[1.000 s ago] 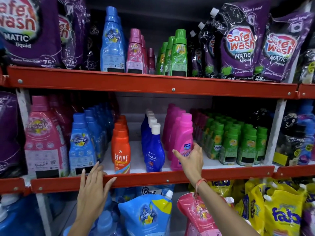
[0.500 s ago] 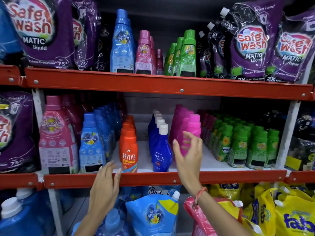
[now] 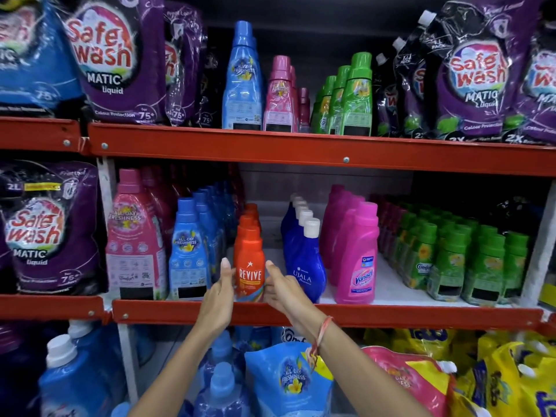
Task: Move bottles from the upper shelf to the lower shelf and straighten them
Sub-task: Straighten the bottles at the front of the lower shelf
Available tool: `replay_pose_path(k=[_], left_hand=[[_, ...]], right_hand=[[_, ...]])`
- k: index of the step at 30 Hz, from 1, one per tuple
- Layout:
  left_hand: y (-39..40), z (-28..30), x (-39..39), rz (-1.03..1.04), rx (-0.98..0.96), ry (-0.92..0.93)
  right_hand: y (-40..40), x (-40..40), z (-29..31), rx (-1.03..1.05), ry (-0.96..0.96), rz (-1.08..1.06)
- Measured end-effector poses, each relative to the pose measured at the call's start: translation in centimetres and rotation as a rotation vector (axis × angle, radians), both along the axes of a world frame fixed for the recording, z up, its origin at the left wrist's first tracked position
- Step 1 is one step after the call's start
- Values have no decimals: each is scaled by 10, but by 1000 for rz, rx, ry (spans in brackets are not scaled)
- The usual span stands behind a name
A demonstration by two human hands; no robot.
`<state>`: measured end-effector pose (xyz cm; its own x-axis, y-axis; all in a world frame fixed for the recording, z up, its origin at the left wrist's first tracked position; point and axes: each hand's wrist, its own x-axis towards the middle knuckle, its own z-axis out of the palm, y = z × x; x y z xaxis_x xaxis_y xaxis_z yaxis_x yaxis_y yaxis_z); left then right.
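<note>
On the upper shelf (image 3: 301, 149) stand a tall blue bottle (image 3: 242, 76), pink bottles (image 3: 279, 94) and green bottles (image 3: 356, 94) in short rows. Down on the lower shelf (image 3: 406, 315), an orange Revive bottle (image 3: 249, 266) heads a row at the front edge. My left hand (image 3: 218, 296) presses flat against its left side and my right hand (image 3: 282, 290) against its right side, so the bottle is clasped between them. It stands upright. Blue Ujala bottles (image 3: 307, 260) and pink Vanish bottles (image 3: 358, 254) stand just to its right.
Green Comfort bottles (image 3: 451, 260) fill the lower shelf's right part; blue bottles (image 3: 188, 248) and large pink bottles (image 3: 135, 236) fill its left. Purple Safewash pouches (image 3: 117, 55) flank the upper bottles. Below are blue and yellow refill pouches (image 3: 288, 380). White shelf surface shows between the orange and Ujala rows.
My right hand left the pink Vanish bottle and swung left; my left hand rose from the shelf rail. Both now close on the orange Revive bottle. The view shifted closer and left.
</note>
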<state>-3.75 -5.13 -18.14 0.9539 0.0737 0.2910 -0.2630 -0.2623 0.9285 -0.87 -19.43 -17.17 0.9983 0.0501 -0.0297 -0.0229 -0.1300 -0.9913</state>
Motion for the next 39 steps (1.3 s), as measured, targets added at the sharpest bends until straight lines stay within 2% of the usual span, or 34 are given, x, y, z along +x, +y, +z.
replay_pose_path(k=[9,14,16,18,21,23,25,27,30,35,39], left_hand=[[9,-3,-8,35,28,-40],[7,-2,-9,76,32,-36],[3,2,-14,79,30,-42],[-3,3,-20,169,54,-111],[-14,-1,-24,405,84,-348],[-24,-3,-23,412,99,-472],[-40,0,-21,307,121,-497],[-60,9,-21,154,111,-416],[-85,24,-14,-19,25,-176],[-100,23,18,-56,69,84],[-99,15,26,-56,0,106]], right_hand=[[5,-19,22,56,16,108],[3,-3,5,-33,-17,72],[4,-20,14,-95,-38,88],[3,-42,25,-189,-104,95],[-12,-51,27,-212,-295,-16],[-23,-55,28,-210,-386,-107],[-36,-60,28,-194,-440,-215],[-47,-66,28,-174,-477,-311],[-60,-69,24,-178,-443,-387],[-67,-66,21,-235,-306,-362],[-72,-66,30,-212,-273,-326]])
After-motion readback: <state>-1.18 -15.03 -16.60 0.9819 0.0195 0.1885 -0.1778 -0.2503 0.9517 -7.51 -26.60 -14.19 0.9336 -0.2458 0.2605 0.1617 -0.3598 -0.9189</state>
